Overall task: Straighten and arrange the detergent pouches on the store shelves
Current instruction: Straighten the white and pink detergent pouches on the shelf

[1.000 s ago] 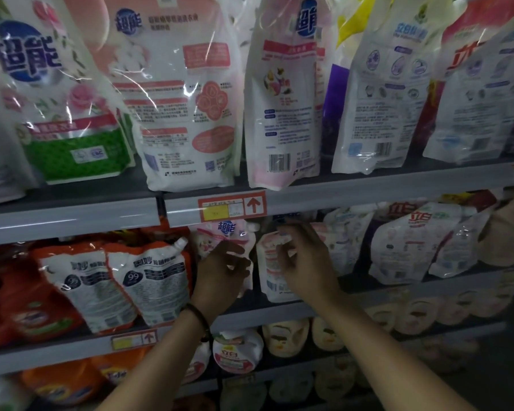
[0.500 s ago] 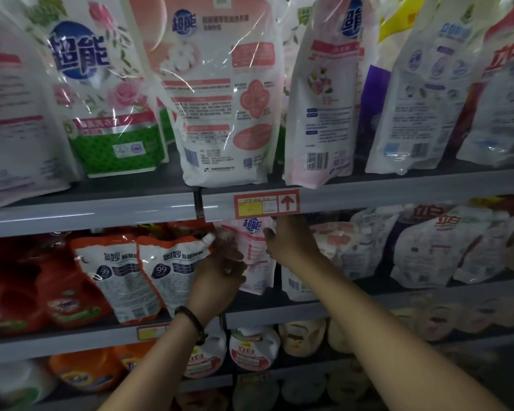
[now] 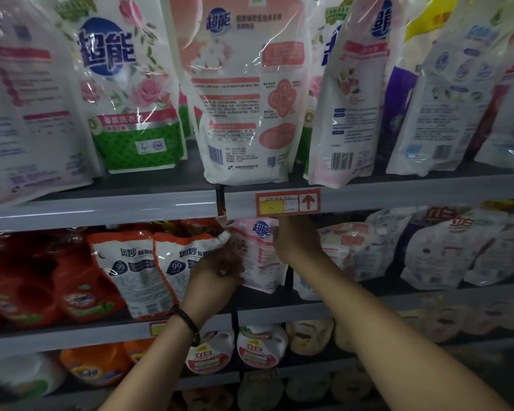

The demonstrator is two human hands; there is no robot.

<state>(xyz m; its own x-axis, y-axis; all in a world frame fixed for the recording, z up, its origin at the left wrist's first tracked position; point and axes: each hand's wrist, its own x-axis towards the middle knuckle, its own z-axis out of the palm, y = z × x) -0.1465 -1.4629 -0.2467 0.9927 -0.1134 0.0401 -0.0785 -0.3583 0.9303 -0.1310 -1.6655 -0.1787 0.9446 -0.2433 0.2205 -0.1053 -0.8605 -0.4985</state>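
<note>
Both arms reach up and forward, hands close together.
The left hand (image 3: 217, 266) and the right hand (image 3: 294, 243), just above and to its right, curl their fingers on opposite edges of the pink pouch (image 3: 257, 256).

The pink-and-white detergent pouch (image 3: 260, 256) stands upright on the middle shelf (image 3: 309, 310), beside orange-topped pouches (image 3: 161, 271).

white-and-pink plastic pouch (image 3: 259, 262), blue logo | white plastic spout pouches (image 3: 131, 271), orange tops | large white plastic pouch (image 3: 131, 114), pink rose pattern, green base | grey metal shelf rail (image 3: 101, 210) | red-and-yellow paper price tag (image 3: 288, 201), red arrow | dark beaded wristband (image 3: 189, 321)
</note>
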